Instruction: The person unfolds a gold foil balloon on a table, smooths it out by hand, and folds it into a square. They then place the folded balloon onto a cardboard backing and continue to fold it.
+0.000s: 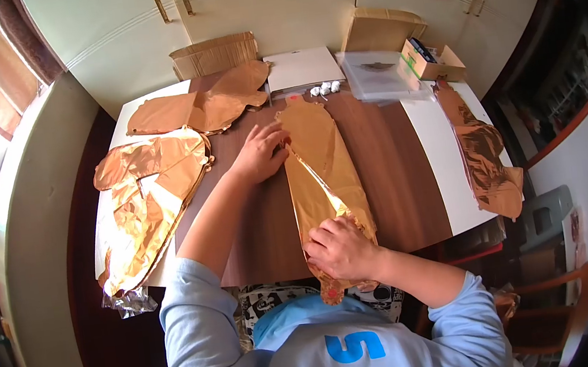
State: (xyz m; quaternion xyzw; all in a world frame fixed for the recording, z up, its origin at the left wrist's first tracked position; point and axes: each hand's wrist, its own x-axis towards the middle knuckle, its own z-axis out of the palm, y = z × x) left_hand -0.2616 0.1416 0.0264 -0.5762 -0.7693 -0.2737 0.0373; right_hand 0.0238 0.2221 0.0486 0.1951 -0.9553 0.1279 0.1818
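Observation:
A long flat gold foil balloon [312,134] lies lengthwise in front of me, its near end hanging over the table edge. My left hand [261,152] is closed at the balloon's left edge, near its far end, with the fingertips pinching the foil. Lower down, my right hand [344,250] is curled over the near part and grips the foil. Between the two hands the foil is pulled into a straight, shiny ridge. Small red spots show at both ends of the balloon. My right palm hides part of the near end.
Several more flat gold foil pieces [153,192] lie stacked at the left, with matte ones [209,106] behind. Another foil stack [480,151] is at the right. Toward the back are white balls [325,88], a clear plastic box [376,76], a small carton [440,64] and cardboard [215,55].

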